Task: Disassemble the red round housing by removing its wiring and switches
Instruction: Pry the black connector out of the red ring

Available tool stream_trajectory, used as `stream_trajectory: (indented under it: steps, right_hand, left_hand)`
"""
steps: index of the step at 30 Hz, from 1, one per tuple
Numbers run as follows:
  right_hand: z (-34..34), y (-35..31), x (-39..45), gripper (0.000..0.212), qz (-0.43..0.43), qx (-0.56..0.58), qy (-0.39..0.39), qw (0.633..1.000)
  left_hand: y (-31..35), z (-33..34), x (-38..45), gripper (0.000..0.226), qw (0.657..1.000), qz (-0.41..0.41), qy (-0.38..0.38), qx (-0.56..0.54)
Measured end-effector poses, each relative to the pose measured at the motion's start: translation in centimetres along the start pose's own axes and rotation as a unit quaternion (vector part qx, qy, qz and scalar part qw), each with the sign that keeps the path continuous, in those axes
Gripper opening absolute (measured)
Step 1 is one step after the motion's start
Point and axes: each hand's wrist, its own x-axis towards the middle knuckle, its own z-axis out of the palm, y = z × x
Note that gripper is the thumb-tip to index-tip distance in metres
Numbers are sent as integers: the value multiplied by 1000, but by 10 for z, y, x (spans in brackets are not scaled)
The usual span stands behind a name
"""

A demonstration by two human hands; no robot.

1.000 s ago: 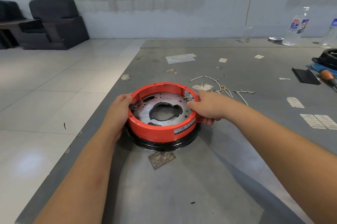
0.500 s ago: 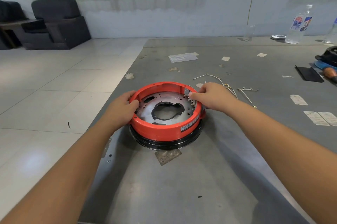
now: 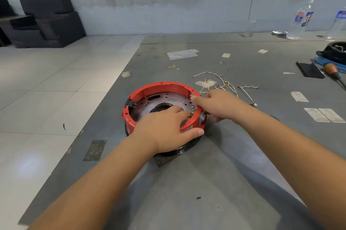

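Left hand [image 3: 164, 132] grips red housing [image 3: 159, 89]; loose wires [image 3: 224, 84] beside right hand [image 3: 217, 104].

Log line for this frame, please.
left hand: grips near rim of red housing | right hand: fingers at right-rim terminals | removed wires: on table beyond

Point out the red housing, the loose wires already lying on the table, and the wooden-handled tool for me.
red housing [image 3: 161, 87]: head view, on its far rim.
loose wires [image 3: 221, 79]: head view, on a bent strand right of the housing.
wooden-handled tool [image 3: 330, 68]: head view, on its brown handle at the right edge.
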Motion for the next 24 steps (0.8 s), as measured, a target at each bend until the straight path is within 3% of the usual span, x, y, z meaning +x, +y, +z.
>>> stream_trajectory:
  steps: [3, 7, 10, 15, 24]
  right_hand:
    - [-6, 5, 7, 41, -39, 25, 39, 998]
    - [-6, -5, 13, 50, -67, 102, -4, 992]
    - [-5, -12, 15, 37, -98, 87, -15, 991]
    - [-9, -10, 15, 22, -48, 89, -19, 995]
    - [10, -3, 3, 23, 0, 130, 28, 991]
  left_hand:
    - [-3, 3, 0, 67, 999, 20, 24, 19]
    - [-6, 8, 4, 65, 999, 26, 32, 30]
    - [-11, 8, 7, 64, 999, 40, 24, 21]
    - [-20, 2, 8, 62, 997, 73, 7, 3]
    - [-27, -7, 1, 66, 990, 121, 48, 52]
